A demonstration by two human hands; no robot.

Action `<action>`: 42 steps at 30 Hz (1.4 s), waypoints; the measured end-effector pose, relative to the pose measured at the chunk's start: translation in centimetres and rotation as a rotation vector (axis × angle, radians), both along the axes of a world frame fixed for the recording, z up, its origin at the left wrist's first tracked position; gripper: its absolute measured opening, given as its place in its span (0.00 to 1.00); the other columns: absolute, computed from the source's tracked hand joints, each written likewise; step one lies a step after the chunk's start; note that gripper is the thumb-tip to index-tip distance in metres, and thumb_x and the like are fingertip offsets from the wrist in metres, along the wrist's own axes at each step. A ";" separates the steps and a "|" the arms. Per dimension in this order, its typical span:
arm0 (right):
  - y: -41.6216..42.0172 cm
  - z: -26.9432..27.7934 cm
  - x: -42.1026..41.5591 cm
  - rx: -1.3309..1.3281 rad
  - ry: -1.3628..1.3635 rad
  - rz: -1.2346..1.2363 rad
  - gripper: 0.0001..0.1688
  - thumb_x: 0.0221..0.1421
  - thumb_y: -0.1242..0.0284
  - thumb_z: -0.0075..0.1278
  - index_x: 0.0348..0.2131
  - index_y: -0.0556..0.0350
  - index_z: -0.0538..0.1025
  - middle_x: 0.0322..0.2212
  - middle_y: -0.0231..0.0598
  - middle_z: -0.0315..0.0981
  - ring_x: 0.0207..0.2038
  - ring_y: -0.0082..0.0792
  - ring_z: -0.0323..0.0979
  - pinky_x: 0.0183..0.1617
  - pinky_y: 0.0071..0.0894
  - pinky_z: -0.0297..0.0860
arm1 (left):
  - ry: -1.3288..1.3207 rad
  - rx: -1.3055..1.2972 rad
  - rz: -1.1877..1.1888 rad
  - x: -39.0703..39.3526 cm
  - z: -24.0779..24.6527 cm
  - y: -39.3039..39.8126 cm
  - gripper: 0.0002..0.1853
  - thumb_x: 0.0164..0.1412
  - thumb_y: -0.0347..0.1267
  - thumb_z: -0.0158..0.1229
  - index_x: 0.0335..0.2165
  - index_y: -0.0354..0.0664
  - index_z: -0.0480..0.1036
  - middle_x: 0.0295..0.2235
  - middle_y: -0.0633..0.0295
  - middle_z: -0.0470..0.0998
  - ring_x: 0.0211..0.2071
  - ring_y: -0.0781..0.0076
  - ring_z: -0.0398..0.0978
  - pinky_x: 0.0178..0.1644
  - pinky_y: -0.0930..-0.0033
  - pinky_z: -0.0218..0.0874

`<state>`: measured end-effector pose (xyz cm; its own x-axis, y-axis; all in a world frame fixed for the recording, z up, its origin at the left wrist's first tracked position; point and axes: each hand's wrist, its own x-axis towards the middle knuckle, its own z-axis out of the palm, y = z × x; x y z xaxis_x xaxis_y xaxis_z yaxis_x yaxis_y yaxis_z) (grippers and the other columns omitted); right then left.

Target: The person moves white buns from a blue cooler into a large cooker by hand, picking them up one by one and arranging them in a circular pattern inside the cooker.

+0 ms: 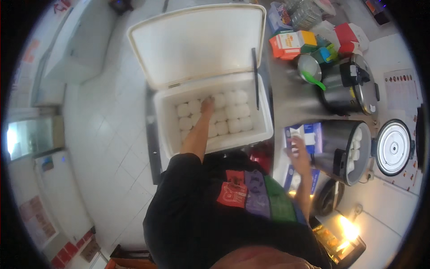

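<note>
A large white cooler box (161, 124) stands before me with its lid (198, 47) raised. Rows of white rounded bundles (238, 109), perhaps portioned rice, fill its bottom. My left hand (207, 105) reaches down among them and touches one near the back; its fingertips are hidden, so its grip is unclear. To the right, my right hand (299, 151) is over a blue-and-white carton (312, 134), its fingers apart and slightly blurred. Nothing shows clearly between them. A second blue-and-white carton (289, 178) lies nearer me, beside the right forearm.
An uncovered round cooker (331, 148) at the right holds more white bundles, its round lid (393, 148) swung back. Behind stand a lidded cooker (339, 87), a bowl with a green spoon (312, 80) and several colourful cartons (290, 42). A lit lamp (349, 228) shines at lower right.
</note>
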<state>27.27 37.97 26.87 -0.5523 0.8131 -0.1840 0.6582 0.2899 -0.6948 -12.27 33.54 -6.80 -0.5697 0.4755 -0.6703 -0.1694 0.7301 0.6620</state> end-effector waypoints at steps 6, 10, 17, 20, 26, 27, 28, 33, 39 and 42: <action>-4.3 0.2 -0.2 -0.060 -0.114 -0.069 0.23 0.50 0.71 0.58 0.47 0.50 0.71 0.46 0.43 0.67 0.35 0.37 0.73 0.38 0.35 0.69 | 0.318 -0.163 0.414 4.1 -7.2 2.5 0.52 0.41 0.60 0.64 0.53 0.28 0.62 0.54 0.44 0.65 0.55 0.55 0.64 0.58 0.56 0.55; -6.3 -0.8 3.2 -0.018 -0.172 -0.173 0.22 0.50 0.71 0.58 0.46 0.52 0.72 0.45 0.45 0.68 0.34 0.38 0.73 0.38 0.35 0.69 | -0.262 -0.079 0.138 3.0 -7.6 1.8 0.43 0.44 0.53 0.65 0.49 0.29 0.67 0.51 0.48 0.68 0.49 0.59 0.68 0.53 0.62 0.61; -7.9 -3.0 6.0 -0.029 -0.124 -0.224 0.21 0.50 0.72 0.57 0.45 0.56 0.72 0.43 0.48 0.69 0.35 0.42 0.74 0.37 0.34 0.70 | -0.438 0.555 0.182 4.1 -5.3 3.5 0.36 0.39 0.40 0.72 0.46 0.34 0.70 0.43 0.57 0.74 0.45 0.65 0.70 0.46 0.62 0.61; -7.6 -1.9 5.2 -0.057 -0.151 -0.270 0.21 0.51 0.71 0.56 0.45 0.56 0.73 0.44 0.47 0.70 0.35 0.39 0.75 0.38 0.35 0.69 | -0.357 0.294 0.282 5.8 -0.8 6.6 0.36 0.39 0.41 0.72 0.46 0.34 0.71 0.43 0.58 0.74 0.44 0.65 0.70 0.48 0.61 0.60; -7.3 -1.0 6.0 -0.053 -0.143 -0.291 0.20 0.52 0.69 0.56 0.45 0.55 0.73 0.42 0.47 0.71 0.36 0.39 0.74 0.42 0.36 0.68 | -0.326 0.177 0.222 6.7 -0.1 7.5 0.36 0.38 0.45 0.72 0.44 0.35 0.72 0.40 0.59 0.72 0.40 0.65 0.68 0.48 0.62 0.60; -6.3 -0.7 5.1 -0.020 -0.106 -0.235 0.20 0.52 0.69 0.56 0.45 0.55 0.73 0.42 0.47 0.71 0.37 0.40 0.74 0.42 0.36 0.68 | -0.326 0.229 0.175 3.4 -2.8 7.0 0.37 0.38 0.46 0.72 0.44 0.34 0.72 0.41 0.58 0.72 0.40 0.65 0.67 0.48 0.62 0.60; -5.4 -0.5 4.7 0.011 -0.090 -0.198 0.20 0.52 0.69 0.55 0.45 0.55 0.73 0.42 0.47 0.71 0.38 0.40 0.73 0.42 0.36 0.68 | -0.297 -0.043 0.168 0.6 -3.7 6.6 0.37 0.37 0.46 0.72 0.43 0.33 0.72 0.39 0.59 0.71 0.38 0.65 0.67 0.46 0.62 0.61; -4.5 0.2 6.6 0.030 -0.022 -0.203 0.21 0.54 0.67 0.54 0.46 0.55 0.72 0.43 0.47 0.72 0.41 0.42 0.72 0.48 0.36 0.68 | -0.359 0.384 0.093 5.4 5.8 2.4 0.36 0.46 0.35 0.66 0.52 0.34 0.64 0.45 0.54 0.72 0.41 0.66 0.72 0.41 0.66 0.62; -2.8 0.6 0.8 -0.740 0.889 -0.381 0.25 0.62 0.63 0.46 0.57 0.45 0.64 0.50 0.39 0.67 0.49 0.38 0.69 0.51 0.38 0.67 | -0.651 0.818 -0.593 12.1 29.2 -0.1 0.30 0.34 0.22 0.65 0.43 0.31 0.72 0.40 0.56 0.77 0.42 0.65 0.75 0.45 0.65 0.68; -1.2 -1.0 -0.5 -0.836 1.592 -0.392 0.33 0.62 0.66 0.45 0.62 0.41 0.53 0.57 0.40 0.56 0.53 0.39 0.65 0.51 0.40 0.69 | -0.560 0.884 -0.919 19.7 34.1 3.2 0.35 0.31 0.21 0.67 0.46 0.30 0.71 0.42 0.57 0.74 0.43 0.67 0.73 0.47 0.69 0.66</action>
<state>26.79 36.78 25.90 -0.4104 0.9047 -0.1143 -0.7528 -0.4068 -0.5175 7.48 36.71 27.27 0.4153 0.9096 0.0128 -0.2559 0.1033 0.9612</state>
